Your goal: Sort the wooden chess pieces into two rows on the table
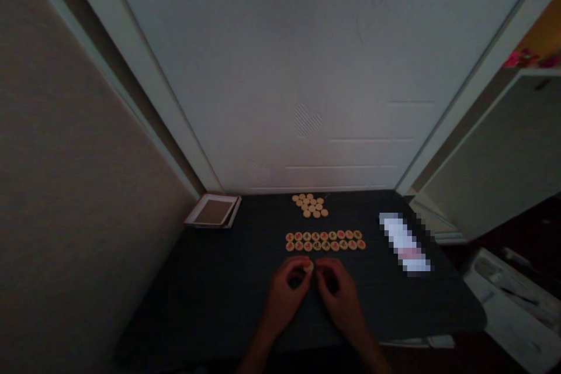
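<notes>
My left hand (284, 292) pinches a round wooden Chinese chess piece (309, 267) between thumb and fingertips, just above the dark tabletop. Close beside it, my right hand (340, 292) has thumb and fingers pressed together; whatever may be between them does not show. Beyond my hands, two neat rows of Chinese chess pieces (325, 246) lie with red and dark characters upward. Farther back, a loose cluster of pieces (312, 208) shows plain, unmarked faces.
The dark table (210, 298) stands against a pale panel (280, 70). A shallow box or frame (213, 211) rests at its back left corner. On the right lies a bright, pixelated oblong object (405, 244). White boxed items (517, 304) are beyond the table's right edge.
</notes>
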{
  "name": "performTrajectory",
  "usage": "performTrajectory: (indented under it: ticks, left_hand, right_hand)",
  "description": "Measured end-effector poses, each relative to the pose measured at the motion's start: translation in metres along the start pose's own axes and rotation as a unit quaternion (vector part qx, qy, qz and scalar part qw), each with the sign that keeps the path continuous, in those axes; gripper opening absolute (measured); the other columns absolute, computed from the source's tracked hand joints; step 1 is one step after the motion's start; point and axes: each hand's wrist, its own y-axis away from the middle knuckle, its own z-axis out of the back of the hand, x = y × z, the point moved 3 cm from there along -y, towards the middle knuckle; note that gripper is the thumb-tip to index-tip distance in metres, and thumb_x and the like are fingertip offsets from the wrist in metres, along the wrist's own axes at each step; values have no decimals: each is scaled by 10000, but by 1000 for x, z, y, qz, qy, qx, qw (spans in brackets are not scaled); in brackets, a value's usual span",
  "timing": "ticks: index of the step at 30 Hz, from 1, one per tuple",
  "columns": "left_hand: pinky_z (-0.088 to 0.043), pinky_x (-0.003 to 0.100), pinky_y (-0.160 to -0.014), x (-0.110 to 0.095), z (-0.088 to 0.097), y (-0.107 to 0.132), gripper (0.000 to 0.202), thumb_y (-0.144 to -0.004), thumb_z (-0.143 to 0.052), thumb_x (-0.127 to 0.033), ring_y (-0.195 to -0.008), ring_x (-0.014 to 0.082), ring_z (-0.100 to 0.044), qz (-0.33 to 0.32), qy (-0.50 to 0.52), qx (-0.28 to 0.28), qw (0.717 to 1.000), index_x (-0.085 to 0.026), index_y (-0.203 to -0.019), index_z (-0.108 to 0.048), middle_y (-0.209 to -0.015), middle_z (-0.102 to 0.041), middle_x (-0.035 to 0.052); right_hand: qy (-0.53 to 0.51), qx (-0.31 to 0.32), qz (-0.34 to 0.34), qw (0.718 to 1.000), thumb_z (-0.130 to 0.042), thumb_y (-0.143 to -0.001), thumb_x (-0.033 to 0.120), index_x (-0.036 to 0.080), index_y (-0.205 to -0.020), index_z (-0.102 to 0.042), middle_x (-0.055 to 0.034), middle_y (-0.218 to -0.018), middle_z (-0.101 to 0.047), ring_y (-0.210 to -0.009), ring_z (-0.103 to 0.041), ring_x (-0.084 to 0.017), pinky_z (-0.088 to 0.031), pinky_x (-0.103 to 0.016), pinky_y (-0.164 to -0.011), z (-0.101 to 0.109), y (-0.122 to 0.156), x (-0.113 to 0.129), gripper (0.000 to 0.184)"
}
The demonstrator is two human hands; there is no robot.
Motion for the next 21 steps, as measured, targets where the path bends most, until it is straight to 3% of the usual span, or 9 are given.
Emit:
performTrajectory:
  ticks: [5,12,21]
  left_hand:
    - [-594,359,-900,-1,-1,1,200,-917,-624,-371,-976,224,-729,20,-2,23,1000,-246,-1035,-726,-1051,-770,51]
    - [-584,351,-886,-1,-1,6,196,-946,-570,-389,-964,230,-733,20,-46,36,998,-294,-1043,-712,-1036,-779,26]
    - [-590,354,-913,-5,-2,7,256,-952,-556,-361,-987,219,-740,32,-5,62,998,-275,-1171,-657,-1109,-766,52]
  right_hand:
    - [0,13,16,1000,-595,-941,292,230,-1036,-684,-60,-978,-702,-872,-680,-202,-565,-302,-780,0,0,5,145]
    - [3,-6,3,1000,-631,-935,376,226,-1009,-684,-51,-890,-712,-788,-691,-205,-573,-311,-745,-3,2,-2,176]
    - [0,-4,-8,1000,-565,-979,370,224,-1009,-699,-67,-940,-732,-856,-704,-221,-567,-323,-791,-1,2,0,201]
